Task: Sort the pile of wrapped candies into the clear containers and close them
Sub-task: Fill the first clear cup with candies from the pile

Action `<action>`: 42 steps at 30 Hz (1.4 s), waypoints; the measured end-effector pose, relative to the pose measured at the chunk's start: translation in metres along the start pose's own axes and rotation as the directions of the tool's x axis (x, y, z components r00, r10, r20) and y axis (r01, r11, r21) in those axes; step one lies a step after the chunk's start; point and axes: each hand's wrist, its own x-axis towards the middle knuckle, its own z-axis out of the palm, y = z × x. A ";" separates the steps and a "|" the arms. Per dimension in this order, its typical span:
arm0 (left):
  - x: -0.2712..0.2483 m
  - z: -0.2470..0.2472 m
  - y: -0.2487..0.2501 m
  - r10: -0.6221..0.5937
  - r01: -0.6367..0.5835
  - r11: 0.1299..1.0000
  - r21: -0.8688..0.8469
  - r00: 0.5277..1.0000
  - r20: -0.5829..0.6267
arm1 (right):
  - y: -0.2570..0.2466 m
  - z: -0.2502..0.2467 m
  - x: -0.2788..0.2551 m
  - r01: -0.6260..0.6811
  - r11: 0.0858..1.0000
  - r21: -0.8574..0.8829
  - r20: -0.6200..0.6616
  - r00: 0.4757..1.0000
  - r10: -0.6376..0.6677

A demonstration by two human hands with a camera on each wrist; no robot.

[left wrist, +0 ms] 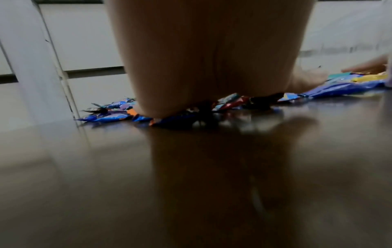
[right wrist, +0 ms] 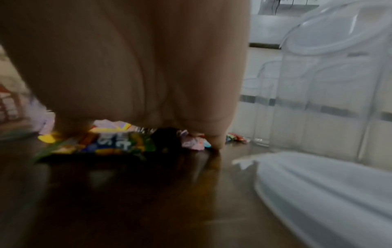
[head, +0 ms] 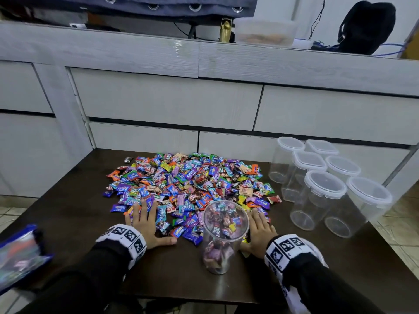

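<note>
1. Little of the sorting looked done: one open container (head: 223,232) stood near the front of the counter (head: 68,211), partly filled with mixed wrappers and with no lid on it.
2. The pile of wrapped candies (head: 188,184) was spread wide across the middle of the counter, its near edge reaching the open container and both hands.
3. Six lidded containers (head: 322,186) stood clustered at the right, apparently empty, well apart from the hands; by my judgement they had yet to be opened, filled and closed again.
4. The left hand (head: 146,220) lay flat, fingers straight on the pile's near left edge, thumb out on the counter, gripping nothing.
5. The right hand (head: 260,232) lay flat just beside the open container, fingers stretched over candies at the pile's edge, holding nothing; the right wrist view showed wrappers under its palm.
6. A white lid-like shape (right wrist: 318,193) lay blurred on the counter near the right wrist; whether it belonged to the open container could not be told.
7. The counter was dark, glossy wood set against pale grey drawer fronts (head: 165,100); a ledge above carried a tub, cables and a black bag, and tiled floor showed at both sides.
</note>
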 end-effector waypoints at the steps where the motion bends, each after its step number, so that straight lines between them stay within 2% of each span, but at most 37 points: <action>1: 0.003 0.001 0.002 0.007 -0.007 1.000 -0.013 1.000 -0.004 | -0.005 0.004 0.001 -0.003 1.000 -0.002 -0.015 1.000 0.003; 6: 0.007 0.001 0.024 0.178 -0.176 0.981 -0.080 0.984 0.012 | -0.024 0.009 0.018 0.051 0.999 -0.004 -0.074 0.996 -0.051; 11: 0.004 -0.004 0.047 0.297 -0.297 0.955 -0.021 0.955 0.011 | -0.040 0.006 0.034 0.096 0.995 -0.016 -0.120 0.988 -0.097; 16: 0.000 -0.005 0.051 0.349 -0.339 0.934 0.117 0.933 -0.083 | -0.037 0.005 0.047 0.199 0.956 -0.216 -0.152 0.960 -0.234; 18: -0.002 -0.008 0.052 0.360 -0.343 0.928 0.148 0.927 -0.109 | -0.037 0.004 0.050 0.252 0.955 -0.158 -0.152 0.949 -0.275; 21: -0.004 -0.017 0.053 0.378 -0.361 0.922 0.136 0.916 -0.134 | -0.038 -0.008 0.050 0.207 0.976 0.066 -0.093 0.975 -0.201; 24: -0.001 -0.022 0.052 0.396 -0.386 0.917 0.095 0.909 -0.129 | -0.035 -0.018 0.049 0.236 0.964 0.125 -0.090 0.970 -0.226; 25: 0.000 -0.022 0.052 0.397 -0.389 0.918 0.078 0.908 -0.132 | -0.037 -0.021 0.047 0.216 0.951 0.221 -0.052 0.976 -0.210; 28: 0.001 -0.021 0.052 0.401 -0.399 0.916 0.041 0.904 -0.149 | -0.035 -0.024 0.044 0.248 0.923 0.294 -0.090 0.969 -0.232; 32: 0.001 -0.017 0.050 0.431 -0.434 0.901 0.023 0.884 -0.181 | -0.034 -0.023 0.037 0.367 0.921 0.129 -0.121 0.928 -0.353; 37: 0.004 -0.015 0.049 0.442 -0.440 0.897 0.050 0.885 -0.147 | -0.036 -0.018 0.036 0.340 0.931 0.135 -0.133 0.937 -0.323; 40: 0.003 -0.015 0.050 0.433 -0.428 0.901 0.067 0.890 -0.140 | -0.037 -0.011 0.041 0.337 0.941 -0.033 -0.136 0.931 -0.338; 42: 0.003 -0.015 0.051 0.436 -0.426 0.900 0.092 0.885 -0.167 | -0.037 -0.010 0.044 0.352 0.935 -0.040 -0.112 0.928 -0.354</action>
